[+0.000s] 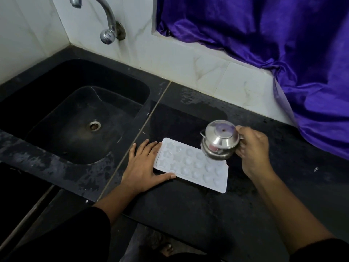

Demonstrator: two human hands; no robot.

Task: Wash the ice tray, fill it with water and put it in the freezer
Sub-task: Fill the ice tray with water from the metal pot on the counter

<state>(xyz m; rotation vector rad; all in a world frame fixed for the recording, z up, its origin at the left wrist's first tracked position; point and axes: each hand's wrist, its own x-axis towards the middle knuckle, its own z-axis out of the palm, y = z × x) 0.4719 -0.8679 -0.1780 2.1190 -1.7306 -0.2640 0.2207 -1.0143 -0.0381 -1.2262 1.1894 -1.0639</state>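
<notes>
Left hand (146, 163) beside ice tray (190, 165)

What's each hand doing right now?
Left hand: open, flat against the ice tray.
Right hand: closed on the steel pot.

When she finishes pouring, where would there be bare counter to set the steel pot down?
Bare counter lies in front of the ice tray, and more behind it toward the wall tiles. The right side is crowded by the purple cloth.
</notes>
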